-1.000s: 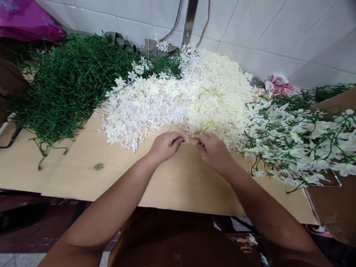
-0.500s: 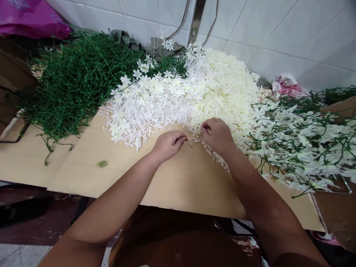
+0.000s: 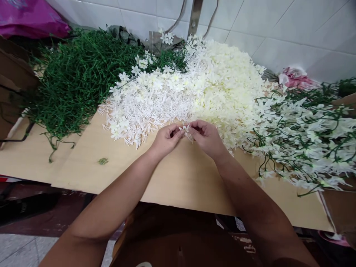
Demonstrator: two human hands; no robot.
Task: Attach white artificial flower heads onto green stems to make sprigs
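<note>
My left hand (image 3: 167, 140) and my right hand (image 3: 206, 138) meet over the near edge of the flower heap. Between their fingertips is a small white flower (image 3: 185, 129). The right fingers pinch it; the left thumb and forefinger are closed at its other side, and what they hold is too small to make out. Just beyond the hands lie thin white stems (image 3: 155, 111) in a pile, with a heap of cream-white petals (image 3: 228, 85) to their right.
Green plastic stems (image 3: 80, 78) are heaped at the left. Finished-looking white flowers on green stems (image 3: 311, 137) lie at the right. A green scrap (image 3: 102, 161) rests on the tan board (image 3: 183, 181). A tiled wall (image 3: 267, 22) stands behind.
My right hand has moved left from the petal heap to meet my left hand, and a white flower now shows between the fingertips. The view has shifted slightly.
</note>
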